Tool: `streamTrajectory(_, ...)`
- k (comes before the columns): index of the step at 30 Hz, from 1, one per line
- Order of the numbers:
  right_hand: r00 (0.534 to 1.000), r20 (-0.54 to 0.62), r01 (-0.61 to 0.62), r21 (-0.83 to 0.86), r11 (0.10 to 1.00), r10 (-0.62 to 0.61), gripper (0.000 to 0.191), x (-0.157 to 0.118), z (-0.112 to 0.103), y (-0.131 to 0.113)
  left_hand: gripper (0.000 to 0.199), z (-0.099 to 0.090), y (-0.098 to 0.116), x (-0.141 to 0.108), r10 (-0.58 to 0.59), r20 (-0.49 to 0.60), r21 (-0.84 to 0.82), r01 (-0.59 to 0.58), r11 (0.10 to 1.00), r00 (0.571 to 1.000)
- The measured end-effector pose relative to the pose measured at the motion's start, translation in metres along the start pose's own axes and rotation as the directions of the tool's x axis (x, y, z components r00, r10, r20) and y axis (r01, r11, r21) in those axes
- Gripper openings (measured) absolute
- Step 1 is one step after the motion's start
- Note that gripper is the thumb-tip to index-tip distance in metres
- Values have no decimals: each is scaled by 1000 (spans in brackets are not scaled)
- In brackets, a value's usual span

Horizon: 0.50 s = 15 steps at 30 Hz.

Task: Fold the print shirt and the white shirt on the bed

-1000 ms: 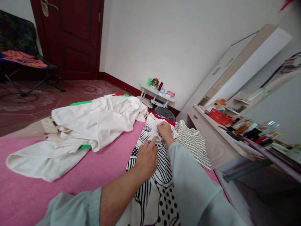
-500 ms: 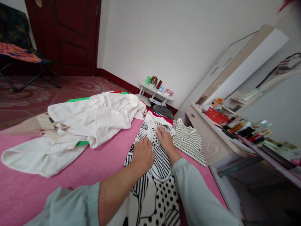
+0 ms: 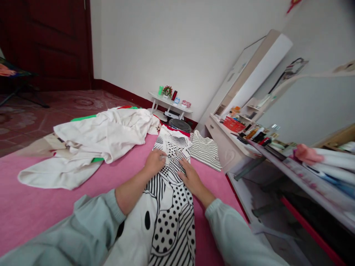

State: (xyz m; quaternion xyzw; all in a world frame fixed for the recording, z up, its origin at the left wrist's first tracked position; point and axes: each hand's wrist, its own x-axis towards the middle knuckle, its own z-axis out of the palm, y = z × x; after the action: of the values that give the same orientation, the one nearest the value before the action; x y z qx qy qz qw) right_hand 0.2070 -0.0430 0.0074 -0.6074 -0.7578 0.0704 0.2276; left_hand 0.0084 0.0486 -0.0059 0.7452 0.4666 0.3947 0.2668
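Observation:
A long white garment [image 3: 166, 225] with black dots and stripes lies lengthwise before me on the pink bed cover [image 3: 130, 171]. Its kind I cannot make out. My left hand [image 3: 155, 162] is at its left edge, with fingers curled and closed on the cloth. On the right side my right hand [image 3: 192, 178] rests on the fabric, fingers apart. Between both hands the cloth is wrinkled. Beside the far end sits a folded striped shirt [image 3: 205, 150]. To the left spreads a heap of white clothes [image 3: 111, 135].
A dressing table [image 3: 219, 133] with a red basket [image 3: 234, 124] and several bottles stands along the right. Beyond the bed are a dark round lid [image 3: 179, 125] and a small white shelf [image 3: 169, 102]. A dark red door [image 3: 55, 44] is at the far left.
My view has turned right. My left hand has shifted to the garment's left edge, and my right hand has slid nearer to me along it. The cloth between them is now wrinkled.

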Motion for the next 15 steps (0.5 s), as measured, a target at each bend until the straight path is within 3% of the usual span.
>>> streamTrajectory(4,999,44,-17,49,999,15,48,-76,-17,-11,27,-13,-1,-5,-17,46,-61,19,998,999)
streamTrajectory(7,993,117,14,77,997,-23,49,-122,-35,-27,30,-38,-9,-20,126,180,-127,-104,986,976)
streamTrajectory(10,977,201,55,107,993,-76,57,-158,-51,-43,31,-75,-21,-48,291,331,-160,-251,955,898)
streamTrajectory(13,959,252,103,130,986,-133,68,-179,-58,-59,38,-115,-28,-80,314,453,-117,-294,949,834)
streamTrajectory(15,948,269,138,125,983,-168,71,-185,-58,-70,44,-138,-23,-100,313,557,-93,-317,944,769)
